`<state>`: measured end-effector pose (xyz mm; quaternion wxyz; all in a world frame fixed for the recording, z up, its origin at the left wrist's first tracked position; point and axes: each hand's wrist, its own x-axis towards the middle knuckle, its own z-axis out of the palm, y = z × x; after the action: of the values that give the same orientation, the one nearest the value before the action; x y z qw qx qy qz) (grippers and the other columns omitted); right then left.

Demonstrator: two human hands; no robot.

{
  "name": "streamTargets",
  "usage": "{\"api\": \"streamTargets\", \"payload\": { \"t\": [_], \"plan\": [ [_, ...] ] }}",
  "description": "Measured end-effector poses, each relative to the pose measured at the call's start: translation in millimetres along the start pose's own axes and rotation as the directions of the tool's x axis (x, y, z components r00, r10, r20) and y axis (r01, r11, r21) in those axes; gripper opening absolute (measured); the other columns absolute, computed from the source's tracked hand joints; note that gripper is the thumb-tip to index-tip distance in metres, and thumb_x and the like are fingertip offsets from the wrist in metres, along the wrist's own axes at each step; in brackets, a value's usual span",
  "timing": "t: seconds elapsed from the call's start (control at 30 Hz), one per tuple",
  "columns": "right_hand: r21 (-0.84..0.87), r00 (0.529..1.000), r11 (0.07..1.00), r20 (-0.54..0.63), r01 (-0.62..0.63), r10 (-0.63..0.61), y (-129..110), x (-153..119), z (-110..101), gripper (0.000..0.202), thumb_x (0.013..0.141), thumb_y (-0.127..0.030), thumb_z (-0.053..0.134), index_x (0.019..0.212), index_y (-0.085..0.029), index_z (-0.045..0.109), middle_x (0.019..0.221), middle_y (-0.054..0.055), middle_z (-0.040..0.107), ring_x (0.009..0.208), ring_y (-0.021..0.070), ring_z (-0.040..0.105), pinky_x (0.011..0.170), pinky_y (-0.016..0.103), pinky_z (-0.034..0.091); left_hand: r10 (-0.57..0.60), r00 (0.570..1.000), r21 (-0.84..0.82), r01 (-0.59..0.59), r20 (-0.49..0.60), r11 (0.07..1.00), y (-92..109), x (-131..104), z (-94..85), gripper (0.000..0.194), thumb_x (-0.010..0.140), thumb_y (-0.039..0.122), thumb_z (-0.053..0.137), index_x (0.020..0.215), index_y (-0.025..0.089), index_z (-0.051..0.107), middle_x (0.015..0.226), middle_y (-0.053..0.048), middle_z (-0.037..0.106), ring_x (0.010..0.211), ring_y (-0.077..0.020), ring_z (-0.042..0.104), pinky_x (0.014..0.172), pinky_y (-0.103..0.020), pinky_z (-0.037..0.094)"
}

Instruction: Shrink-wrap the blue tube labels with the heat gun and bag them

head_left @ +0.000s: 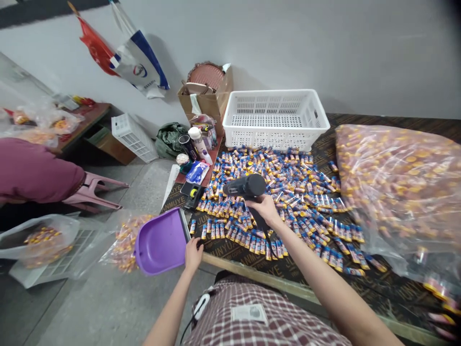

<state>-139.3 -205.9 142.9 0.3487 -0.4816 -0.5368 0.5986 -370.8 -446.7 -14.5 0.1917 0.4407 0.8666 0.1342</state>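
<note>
My right hand (265, 211) is wrapped round the handle of a black hair dryer (247, 186), held above many small tubes (252, 238) with blue and yellow ends. Its barrel lies roughly level, and a dark cord hangs below. The tubes lie over the dark patterned mat, loosely heaped behind and in rough rows near the front edge. At that edge, my left hand (193, 253) rests beside the lip of a purple dustpan (162, 242). Thumb and index finger look slightly apart, with nothing visible between them.
A white plastic crate (275, 129) stands behind the tubes. To the right lies a large clear bag (399, 192) full of them. Bottles, a tape dispenser (194, 191) and a cardboard box (205, 103) are at the left. Another person (39, 170) sits far left beside a pink stool (90, 187).
</note>
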Motion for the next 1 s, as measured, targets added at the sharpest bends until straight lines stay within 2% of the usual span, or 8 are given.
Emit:
{"api": "streamTargets", "payload": {
  "t": [0.2, 0.37, 0.43, 0.5, 0.6, 0.8, 0.93, 1.0],
  "plan": [
    [-0.073, 0.982, 0.991, 0.146, -0.109, 0.118, -10, -59, -20, 0.028, 0.055, -0.027, 0.074, 0.078, -0.012, 0.071, 0.074, 0.005, 0.071, 0.066, 0.0198, 0.061, 0.063, 0.030, 0.046, -0.007, 1.000, 0.015, 0.007, 0.007, 1.000, 0, 7, 0.3, 0.032, 0.078, 0.020, 0.048, 0.107, 0.014, 0.059, 0.120, -0.014, 0.056, 0.116, -0.0259, 0.049, 0.096, -0.041, 0.040],
    [-0.121, 0.962, 0.957, -0.105, -0.265, 0.253, -4, -122, -91, 0.037, 0.053, -0.034, 0.077, 0.084, -0.013, 0.072, 0.087, 0.009, 0.072, 0.077, 0.0256, 0.065, 0.072, 0.036, 0.050, 0.170, 0.984, 0.005, -0.170, 0.045, 0.985, 46, 15, 15.7, 0.035, 0.085, 0.024, 0.040, 0.115, 0.016, 0.056, 0.132, -0.013, 0.048, 0.127, -0.0240, 0.037, 0.105, -0.041, 0.029],
    [-0.115, 0.913, 0.934, -0.280, -0.339, 0.297, 1, -150, -120, 0.039, 0.051, -0.037, 0.078, 0.081, -0.013, 0.072, 0.084, 0.010, 0.072, 0.074, 0.0261, 0.065, 0.070, 0.036, 0.051, 0.383, 0.916, 0.010, -0.387, 0.117, 0.922, 70, 10, 31.1, 0.040, 0.087, 0.029, 0.039, 0.124, 0.018, 0.049, 0.140, -0.011, 0.039, 0.133, -0.0232, 0.027, 0.109, -0.042, 0.022],
    [-0.105, 0.829, 0.906, -0.455, -0.411, 0.323, 4, -178, -144, 0.040, 0.048, -0.039, 0.079, 0.077, -0.012, 0.072, 0.078, 0.011, 0.072, 0.068, 0.0261, 0.066, 0.062, 0.034, 0.052, 0.597, 0.770, 0.006, -0.614, 0.222, 0.789, 90, -1, 50.6, 0.051, 0.087, 0.038, 0.040, 0.135, 0.020, 0.037, 0.147, -0.009, 0.028, 0.137, -0.0235, 0.016, 0.111, -0.045, 0.015],
    [-0.065, 0.710, 0.883, -0.623, -0.464, 0.328, 5, -215, -164, 0.042, 0.046, -0.040, 0.080, 0.076, -0.012, 0.072, 0.076, 0.010, 0.072, 0.065, 0.0257, 0.066, 0.056, 0.032, 0.053, 0.691, 0.646, 0.001, -0.731, 0.323, 0.682, 111, -18, 80.1, 0.070, 0.083, 0.054, 0.040, 0.142, 0.022, 0.022, 0.150, -0.009, 0.018, 0.138, -0.0264, 0.006, 0.111, -0.051, 0.007],
    [0.071, 0.575, 0.864, -0.719, -0.499, 0.391, 8, -251, -160, 0.046, 0.044, -0.039, 0.082, 0.080, -0.012, 0.070, 0.074, 0.009, 0.072, 0.056, 0.0219, 0.064, 0.050, 0.029, 0.052, 0.724, 0.580, -0.031, -0.772, 0.374, 0.634, 141, -41, 106.9, 0.074, 0.081, 0.058, 0.040, 0.143, 0.025, 0.017, 0.151, -0.008, 0.015, 0.138, -0.0294, 0.003, 0.108, -0.057, 0.002],
    [0.015, 0.629, 0.859, -0.675, -0.512, 0.387, 20, -256, -143, 0.041, 0.048, -0.039, 0.081, 0.076, -0.011, 0.071, 0.072, 0.009, 0.072, 0.060, 0.0228, 0.064, 0.052, 0.029, 0.051, 0.767, 0.501, -0.053, -0.823, 0.400, 0.565, 153, -49, 97.3, 0.061, 0.084, 0.050, 0.042, 0.139, 0.028, 0.028, 0.147, -0.006, 0.027, 0.137, -0.0291, 0.012, 0.108, -0.059, -0.001],
    [-0.027, 0.675, 0.866, -0.639, -0.499, 0.369, 26, -256, -133, 0.038, 0.049, -0.039, 0.080, 0.074, -0.012, 0.071, 0.073, 0.009, 0.072, 0.065, 0.0243, 0.065, 0.055, 0.029, 0.051, 0.762, 0.503, -0.028, -0.827, 0.407, 0.561, 148, -49, 87.0, 0.057, 0.084, 0.044, 0.044, 0.137, 0.027, 0.033, 0.145, -0.007, 0.033, 0.136, -0.0287, 0.016, 0.108, -0.058, -0.001]
  ]
}}
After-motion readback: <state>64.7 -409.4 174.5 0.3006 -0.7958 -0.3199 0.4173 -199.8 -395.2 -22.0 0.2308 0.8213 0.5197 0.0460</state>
